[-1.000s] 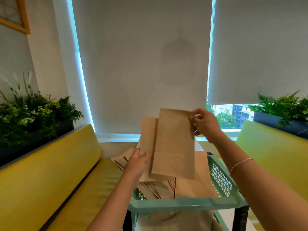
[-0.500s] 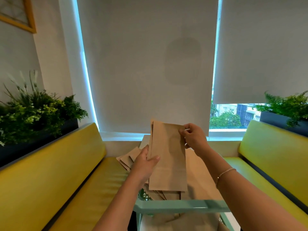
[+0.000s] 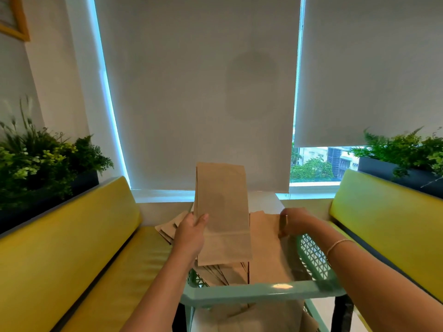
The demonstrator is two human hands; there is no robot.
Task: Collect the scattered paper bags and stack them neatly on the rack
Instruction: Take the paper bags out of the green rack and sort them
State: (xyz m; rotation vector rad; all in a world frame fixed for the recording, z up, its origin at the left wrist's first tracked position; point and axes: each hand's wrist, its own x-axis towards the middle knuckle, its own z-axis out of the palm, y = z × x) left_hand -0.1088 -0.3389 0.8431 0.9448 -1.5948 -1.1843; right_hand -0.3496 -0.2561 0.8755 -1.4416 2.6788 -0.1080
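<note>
At the bottom middle of the frame, the mint-green plastic basket rack (image 3: 261,292) holds flat brown bags, so it is likely where the pile goes. Just above it, the left hand (image 3: 190,236) pinches the lower left edge of a thin, flat, smooth brown paper bag (image 3: 221,212), holding it upright, probably to line it up. To the right, the right hand (image 3: 293,220) curls its fingers on the top edge of a wider flat brown bag (image 3: 266,248) standing in the rack, while more loose brown bags (image 3: 169,227) lie fanned behind on the yellow padded bench (image 3: 72,248).

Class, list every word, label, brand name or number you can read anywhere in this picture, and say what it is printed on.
None can be read.
Held bag: plain brown paper, no print.
Bags in the rack: blank on the faces that show.
Framed picture, top left: mostly cut off, nothing legible.
Buildings through the window: too small and blurred for any sign.
</note>
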